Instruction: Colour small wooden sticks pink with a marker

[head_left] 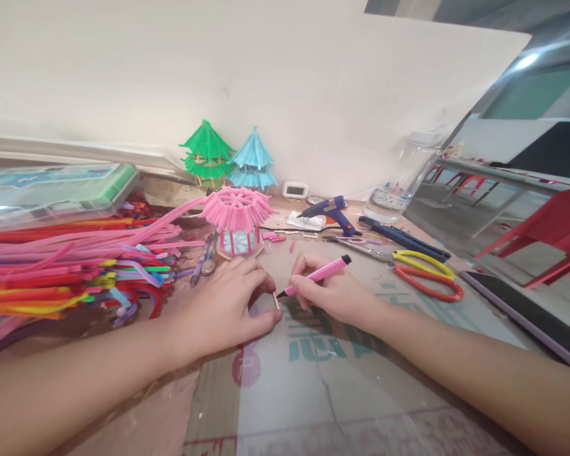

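My right hand [330, 292] grips a pink marker pen [322, 272], its dark tip pointing down and left. That tip meets a short, thin wooden stick [276, 300], which my left hand [232, 297] pinches between thumb and fingertip just above the mat [356, 392]. Directly behind my left hand stands a small pink pavilion [237, 215] with a fuzzy pipe-cleaner roof and a pale blue base. Small pink scraps [278, 238] lie beside it.
Bundled pipe cleaners [52, 272] and a plastic case [61, 190] fill the left. A green pavilion [207, 152], a blue pavilion [253, 158], a small digital clock [295, 189] and a glue gun [330, 212] stand behind. Scissors [422, 272], a clear jar [394, 183] and a phone [527, 313] are right.
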The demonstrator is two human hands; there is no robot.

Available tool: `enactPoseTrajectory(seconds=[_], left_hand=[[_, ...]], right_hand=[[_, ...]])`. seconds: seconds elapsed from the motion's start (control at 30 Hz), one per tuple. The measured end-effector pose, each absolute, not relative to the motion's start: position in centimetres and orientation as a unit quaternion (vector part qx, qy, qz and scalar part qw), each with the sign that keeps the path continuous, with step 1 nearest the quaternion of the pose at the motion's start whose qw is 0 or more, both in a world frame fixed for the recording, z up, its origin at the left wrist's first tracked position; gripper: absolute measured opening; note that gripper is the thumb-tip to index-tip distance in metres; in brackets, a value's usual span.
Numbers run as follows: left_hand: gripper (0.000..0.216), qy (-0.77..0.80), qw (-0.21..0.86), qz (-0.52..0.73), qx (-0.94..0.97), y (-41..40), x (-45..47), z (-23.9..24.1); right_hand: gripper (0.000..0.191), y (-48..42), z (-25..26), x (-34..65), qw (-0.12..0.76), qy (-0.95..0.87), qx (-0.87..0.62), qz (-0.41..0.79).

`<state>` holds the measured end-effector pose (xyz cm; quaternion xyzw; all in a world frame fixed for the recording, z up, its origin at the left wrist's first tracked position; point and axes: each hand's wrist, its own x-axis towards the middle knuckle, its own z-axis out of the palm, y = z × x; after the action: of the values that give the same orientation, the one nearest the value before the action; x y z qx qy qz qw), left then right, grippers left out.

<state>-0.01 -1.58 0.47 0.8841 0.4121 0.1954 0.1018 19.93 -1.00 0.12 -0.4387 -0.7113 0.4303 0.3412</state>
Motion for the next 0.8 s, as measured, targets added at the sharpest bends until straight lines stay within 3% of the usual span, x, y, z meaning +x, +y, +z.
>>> enactPoseTrajectory(seconds=[0.57,0.8], left_hand=[[0.018,0.405,0.094,0.202,0.887,-1.58,-0.07,0.45],[0.018,0.409,0.098,0.191,0.887,-1.69,-0.05,0.66]], right_hand=[[0.013,-1.43,0.52,20.03,0.316,-0.711,-0.423,0.465],[0.012,-1.28,0.31,19.85,0.344,-0.697,-0.426,0.463]])
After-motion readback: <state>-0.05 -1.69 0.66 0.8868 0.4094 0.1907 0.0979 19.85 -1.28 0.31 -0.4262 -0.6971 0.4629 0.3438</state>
